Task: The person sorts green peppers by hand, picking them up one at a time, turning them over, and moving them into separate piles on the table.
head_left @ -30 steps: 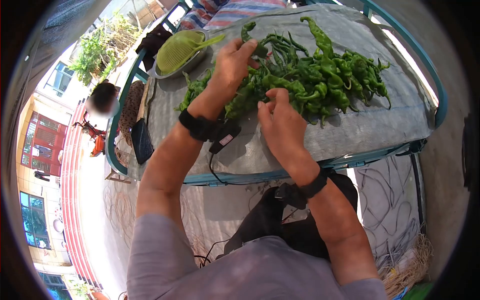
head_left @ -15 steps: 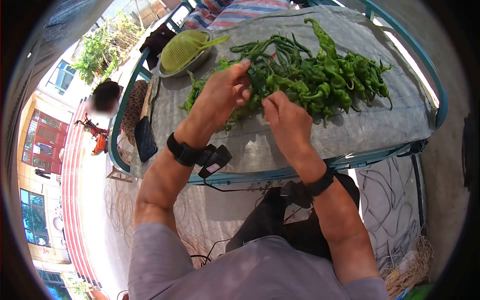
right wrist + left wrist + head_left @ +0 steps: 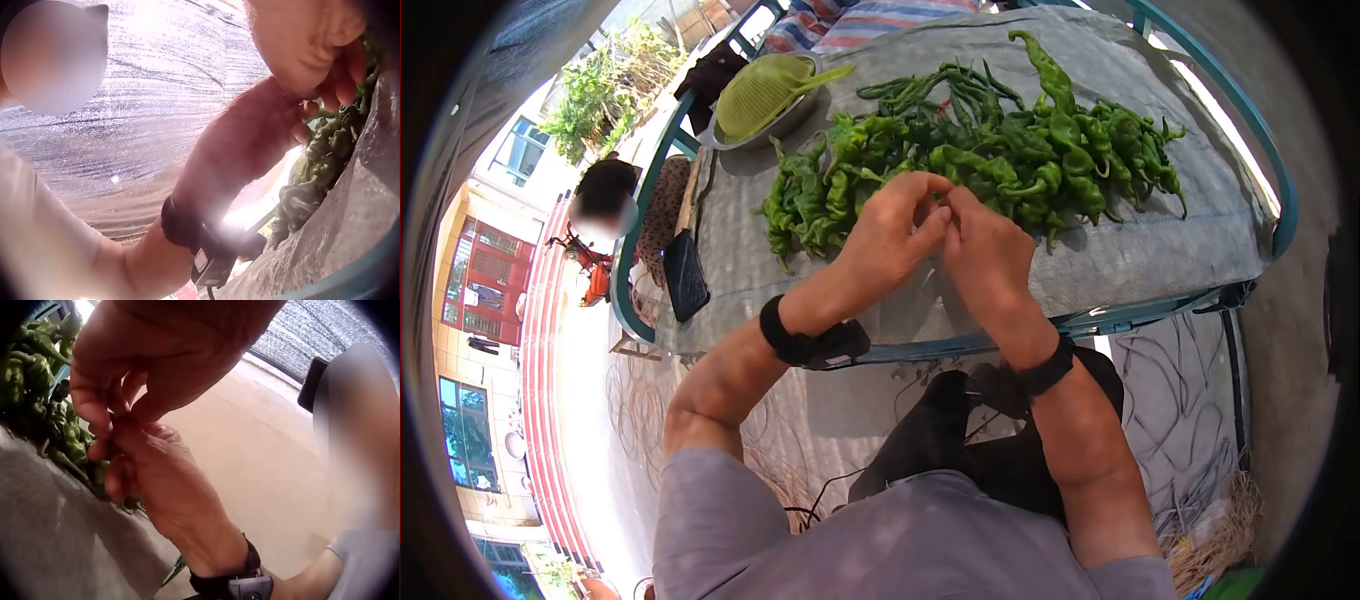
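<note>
A broad pile of green peppers [image 3: 1050,165] lies on the grey woven sheet [image 3: 1140,255]. Along its far side is a bunch of slender dark green peppers [image 3: 970,95]. My left hand [image 3: 895,235] and right hand [image 3: 990,255] meet at the near edge of the pile, their fingertips touching. In the left wrist view the curled fingers of the left hand [image 3: 156,356] press against those of the right hand [image 3: 169,465]. Whatever may be between the fingertips is hidden, so I cannot tell whether they hold something.
A yellow-green strainer [image 3: 760,100] sits in a metal bowl [image 3: 800,115] at the back left. A dark phone-like slab [image 3: 686,278] lies at the left edge. The teal rail [image 3: 1260,120] borders the surface. A person [image 3: 605,200] is beyond the left side.
My left hand has let go of a curved dark green pepper at the pile's far side. It has drawn back toward me, and its fingertips now meet those of the right hand.
</note>
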Motion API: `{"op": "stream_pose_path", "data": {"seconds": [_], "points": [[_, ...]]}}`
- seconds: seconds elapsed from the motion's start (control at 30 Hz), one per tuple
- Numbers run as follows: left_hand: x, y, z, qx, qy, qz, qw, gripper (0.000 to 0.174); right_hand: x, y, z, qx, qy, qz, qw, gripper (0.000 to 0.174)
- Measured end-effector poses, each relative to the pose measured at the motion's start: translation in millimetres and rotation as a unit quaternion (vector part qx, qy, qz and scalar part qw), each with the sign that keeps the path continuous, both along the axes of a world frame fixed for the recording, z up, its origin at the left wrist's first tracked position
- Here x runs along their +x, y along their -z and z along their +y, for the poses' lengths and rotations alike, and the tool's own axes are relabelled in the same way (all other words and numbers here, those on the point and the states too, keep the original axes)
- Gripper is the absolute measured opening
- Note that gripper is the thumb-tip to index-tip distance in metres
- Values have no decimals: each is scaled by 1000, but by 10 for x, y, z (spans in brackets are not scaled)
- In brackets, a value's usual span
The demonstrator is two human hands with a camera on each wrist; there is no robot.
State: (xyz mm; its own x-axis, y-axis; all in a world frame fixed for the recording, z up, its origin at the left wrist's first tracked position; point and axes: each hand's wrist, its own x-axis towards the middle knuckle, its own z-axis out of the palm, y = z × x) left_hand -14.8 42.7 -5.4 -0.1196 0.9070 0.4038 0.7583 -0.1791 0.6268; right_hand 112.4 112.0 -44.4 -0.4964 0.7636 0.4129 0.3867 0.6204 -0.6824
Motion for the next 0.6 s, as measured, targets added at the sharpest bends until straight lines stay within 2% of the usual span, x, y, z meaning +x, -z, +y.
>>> {"op": "stream_pose_path", "data": {"seconds": [0.2, 0.3, 0.4, 0.43, 0.53, 0.6], "points": [[86, 372, -135, -16, -32, 8, 999, 23, 79, 10, 66, -33, -10, -33, 999, 16], [69, 552, -158, 1, -35, 18, 999, 25, 69, -36, 56, -98, 3, 33, 995, 16], [122, 555, -166, -12, -30, 75, 997, 28, 69, -40, 55, -48, -5, 195, 980, 14], [105, 550, -157, 5, -9, 131, 991, 29, 75, -51, 71, -49, -28, 251, 966, 11], [110, 558, -146, 32, -4, 152, 988, 27, 93, -38, 162, -19, -37, 227, 973, 9], [83, 582, -133, 1, -7, 126, 992, 24, 130, -48, 174, -32, -50, 208, 976, 10]]}}
